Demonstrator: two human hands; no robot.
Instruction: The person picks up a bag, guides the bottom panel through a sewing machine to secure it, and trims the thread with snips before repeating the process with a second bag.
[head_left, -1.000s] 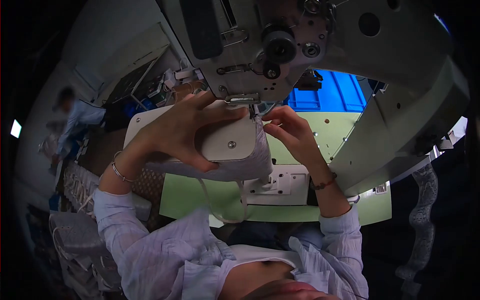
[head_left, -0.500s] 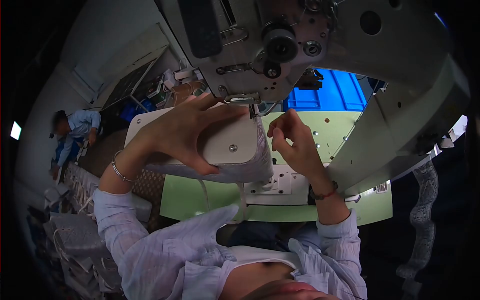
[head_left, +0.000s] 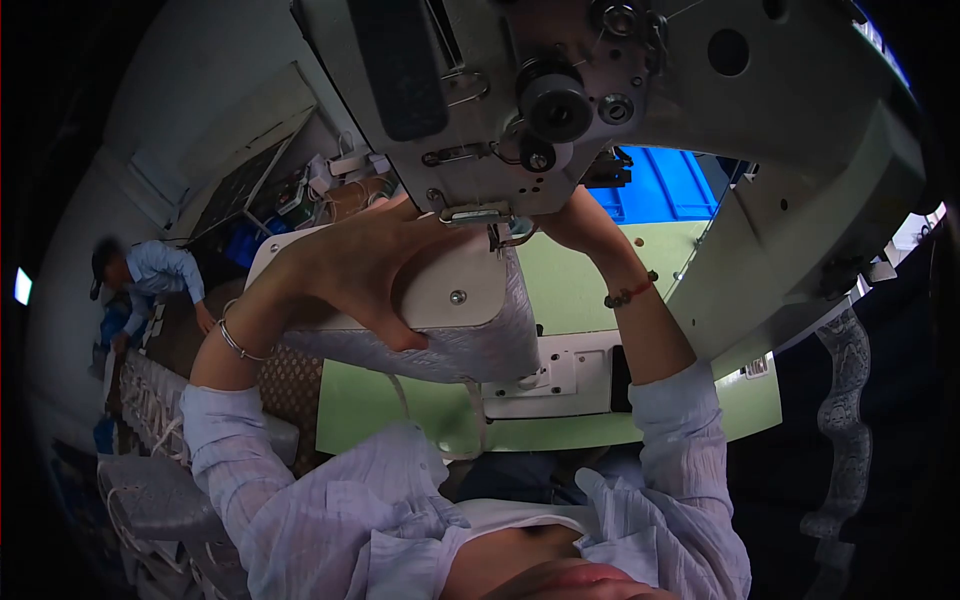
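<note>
A bag-like piece with a white panel and silvery quilted sides sits under the head of a sewing machine. My left hand grips this piece, its thumb on the near edge and its fingers spread over the panel toward the needle area. My right hand reaches up behind the machine head. Its fingers are hidden there, so what they hold, if anything, does not show. Pale straps hang from the near side of the piece.
The green table lies below the machine, with a blue bin behind it. Another person in light blue is at far left. Quilted pieces are piled at left. A patterned strip hangs at right.
My right hand has moved up and away, behind the machine head; its fingers showed before. My left hand stays on the piece. The other person's arm has lowered.
</note>
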